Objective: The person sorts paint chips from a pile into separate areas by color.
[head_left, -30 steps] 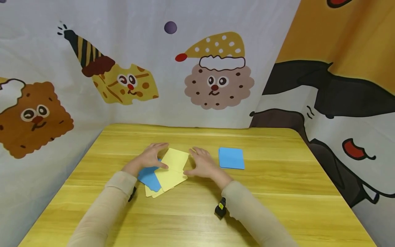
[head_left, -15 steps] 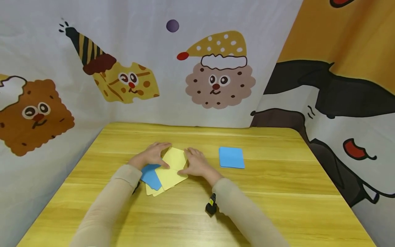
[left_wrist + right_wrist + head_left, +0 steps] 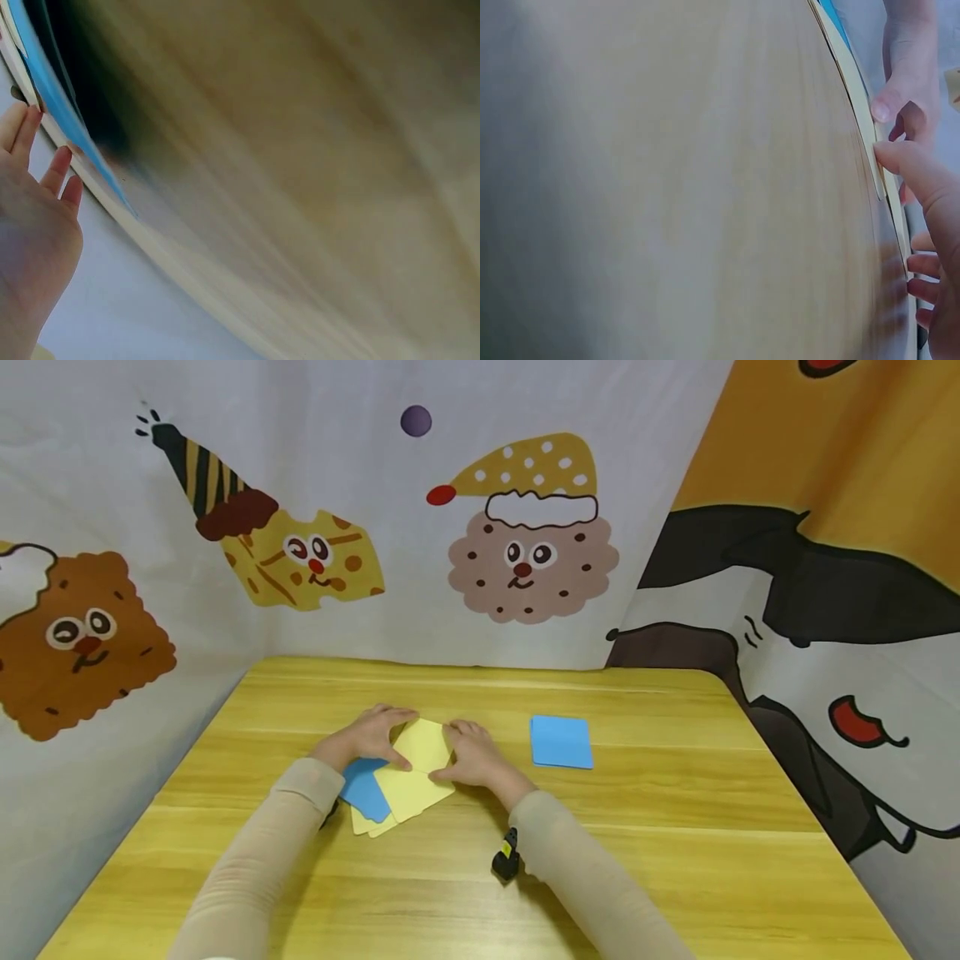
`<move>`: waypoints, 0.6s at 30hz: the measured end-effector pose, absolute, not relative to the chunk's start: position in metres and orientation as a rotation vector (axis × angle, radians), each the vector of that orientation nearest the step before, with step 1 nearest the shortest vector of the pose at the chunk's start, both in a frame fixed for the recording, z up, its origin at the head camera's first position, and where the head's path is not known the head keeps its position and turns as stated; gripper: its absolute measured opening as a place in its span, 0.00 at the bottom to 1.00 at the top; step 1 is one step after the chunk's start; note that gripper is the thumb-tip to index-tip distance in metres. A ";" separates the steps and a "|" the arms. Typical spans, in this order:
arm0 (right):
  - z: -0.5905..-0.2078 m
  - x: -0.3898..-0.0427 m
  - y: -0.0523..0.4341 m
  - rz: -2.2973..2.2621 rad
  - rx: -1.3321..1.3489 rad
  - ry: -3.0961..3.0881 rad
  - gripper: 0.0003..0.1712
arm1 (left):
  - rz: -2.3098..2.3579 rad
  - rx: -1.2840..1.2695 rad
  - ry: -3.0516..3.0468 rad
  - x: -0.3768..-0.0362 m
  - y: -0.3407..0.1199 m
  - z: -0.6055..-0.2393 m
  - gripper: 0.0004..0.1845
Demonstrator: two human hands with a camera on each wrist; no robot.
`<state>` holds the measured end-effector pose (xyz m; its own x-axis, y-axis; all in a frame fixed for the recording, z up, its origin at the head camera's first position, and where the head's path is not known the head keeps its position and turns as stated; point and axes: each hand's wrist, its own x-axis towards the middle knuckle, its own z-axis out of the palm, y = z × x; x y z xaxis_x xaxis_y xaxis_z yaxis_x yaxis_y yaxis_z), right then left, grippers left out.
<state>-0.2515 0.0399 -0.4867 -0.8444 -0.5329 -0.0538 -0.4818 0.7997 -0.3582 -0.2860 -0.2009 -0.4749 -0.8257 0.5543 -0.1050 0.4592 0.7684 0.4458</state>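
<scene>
Left of centre in the head view, we saw a blue card (image 3: 364, 790) partly hidden beneath a yellow card (image 3: 412, 793); the right wrist view's right edge cut off the right hand (image 3: 943, 217)

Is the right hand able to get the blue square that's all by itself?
Probably yes. The right hand is at the yellow cards, but the blue square lies uncovered just to its right, and I see nothing between them on the table.
</scene>
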 end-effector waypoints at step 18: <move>-0.487 -0.254 0.045 -0.597 -0.842 2.828 0.55 | 0.525 0.930 2.791 -0.281 -0.196 -0.475 0.58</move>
<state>-0.2544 0.0452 -0.4871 -0.8357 -0.5490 -0.0122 -0.4972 0.7659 -0.4076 -0.2807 -0.1955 -0.4746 -0.7957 0.6047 -0.0343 0.5510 0.7462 0.3737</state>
